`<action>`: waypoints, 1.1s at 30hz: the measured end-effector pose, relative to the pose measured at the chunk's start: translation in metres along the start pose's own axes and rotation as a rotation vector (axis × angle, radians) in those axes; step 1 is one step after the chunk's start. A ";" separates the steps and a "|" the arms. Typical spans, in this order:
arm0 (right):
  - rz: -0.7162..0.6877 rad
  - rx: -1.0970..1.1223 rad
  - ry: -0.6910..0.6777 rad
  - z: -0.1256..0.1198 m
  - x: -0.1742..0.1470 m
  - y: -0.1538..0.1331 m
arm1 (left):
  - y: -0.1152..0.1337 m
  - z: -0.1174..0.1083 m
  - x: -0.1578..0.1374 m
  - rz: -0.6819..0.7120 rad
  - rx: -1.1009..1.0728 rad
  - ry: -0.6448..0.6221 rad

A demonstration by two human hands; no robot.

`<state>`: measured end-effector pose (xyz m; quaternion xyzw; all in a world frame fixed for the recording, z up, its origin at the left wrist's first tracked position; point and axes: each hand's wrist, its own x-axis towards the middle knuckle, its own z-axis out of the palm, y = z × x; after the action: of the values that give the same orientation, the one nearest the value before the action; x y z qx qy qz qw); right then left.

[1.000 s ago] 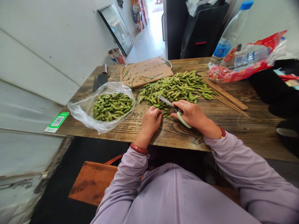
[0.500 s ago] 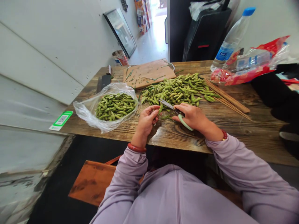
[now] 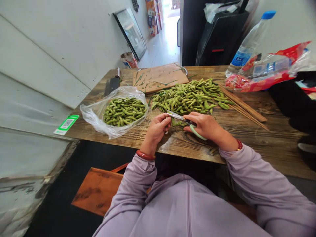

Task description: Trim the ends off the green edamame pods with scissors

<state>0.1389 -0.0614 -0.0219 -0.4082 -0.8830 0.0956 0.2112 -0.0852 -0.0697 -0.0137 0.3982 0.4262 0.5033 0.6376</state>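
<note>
My left hand [image 3: 157, 129] is closed in a pinch at the front of the table, around an edamame pod that its fingers almost wholly hide. Scissors [image 3: 176, 115] with pale green handles are gripped in my right hand [image 3: 205, 125]. Their blades point left and the tips reach the left fingertips; the blades look closed or nearly so. Just beyond both hands spreads a loose heap of edamame pods [image 3: 187, 95]. To the left, a clear plastic bag [image 3: 92, 115] lies open with many pods [image 3: 124, 111] inside. A few green bits lie under the scissors.
A wooden cutting board [image 3: 160, 77] with green scraps lies behind the heap, a cleaver [image 3: 112, 86] left of it. Wooden sticks [image 3: 244, 104] lie to the right. A water bottle [image 3: 243, 54] and red-and-clear packaging [image 3: 269, 80] stand farther right. A QR-code card [image 3: 66, 124] marks the table's left end.
The pod that showed upright in my left fingers is now almost hidden. The scissor tips have come down to the left fingertips. The whole view has shifted slightly.
</note>
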 end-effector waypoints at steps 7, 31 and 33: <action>0.063 -0.038 0.082 0.000 0.000 0.000 | 0.002 0.003 -0.002 0.060 0.028 0.037; 0.009 0.012 0.027 0.001 0.000 -0.003 | -0.005 0.003 -0.003 0.153 0.267 0.029; -0.004 0.031 0.028 0.002 0.000 -0.003 | -0.006 0.005 -0.004 0.195 0.320 0.026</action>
<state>0.1360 -0.0634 -0.0224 -0.4046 -0.8791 0.1031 0.2298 -0.0790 -0.0749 -0.0167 0.5275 0.4685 0.4935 0.5086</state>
